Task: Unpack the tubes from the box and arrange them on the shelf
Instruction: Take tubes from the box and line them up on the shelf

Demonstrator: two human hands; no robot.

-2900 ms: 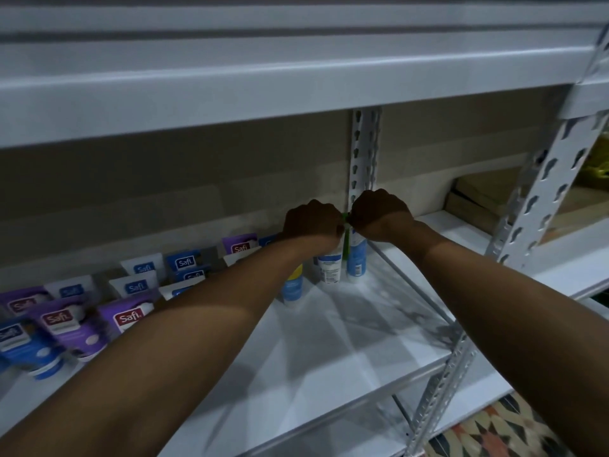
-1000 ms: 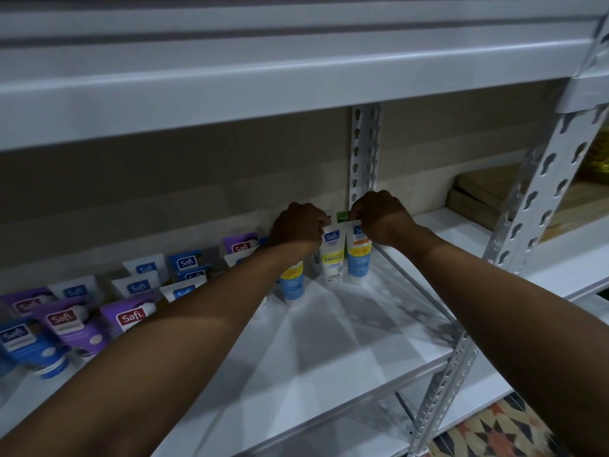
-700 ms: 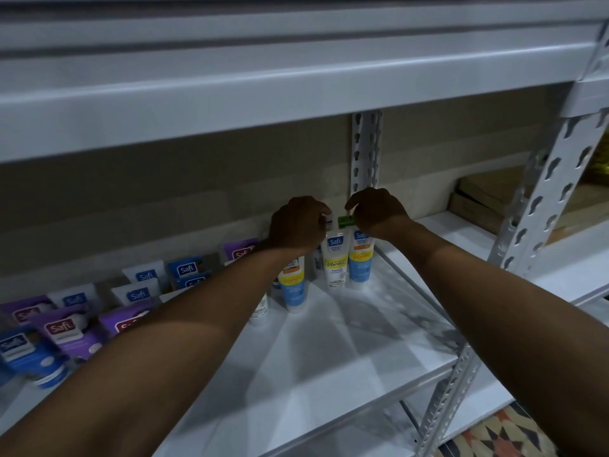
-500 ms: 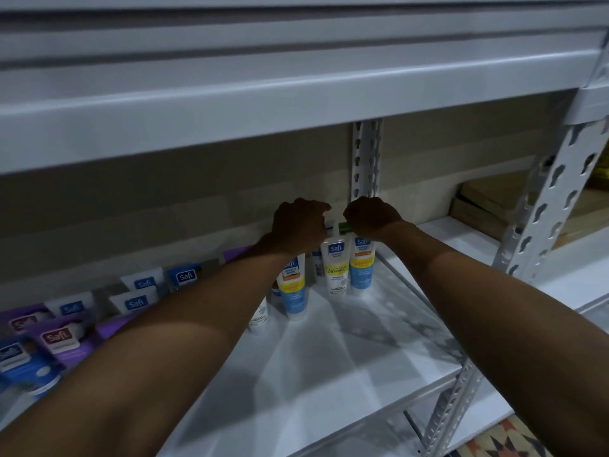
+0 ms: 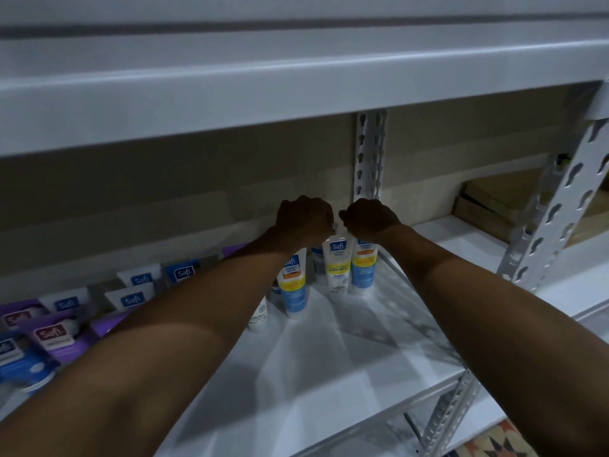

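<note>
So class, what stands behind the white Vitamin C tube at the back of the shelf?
Behind the white tube one paler tube peeks out to its left. Both hands cover anything further back.

The top ends of the white and blue plastic tubes with yellow bands (image 5: 336, 267) at the far back of the white metal shelf (image 5: 329, 374) are hidden behind the curled left hand (image 5: 304, 222) and right hand (image 5: 370, 218). The fingers fold away from us, so you cannot tell what they pinch. The left forearm covers part of one blue and yellow tube (image 5: 294, 285) and most of a small white tube (image 5: 258, 316). At the far left, the purple tubes (image 5: 52, 338) are cut off by the picture's edge. The small print on every tube is too tiny to read. The brown cardboard pieces (image 5: 487, 202) on the right sit partly behind the white post with holes (image 5: 557, 209).
</note>
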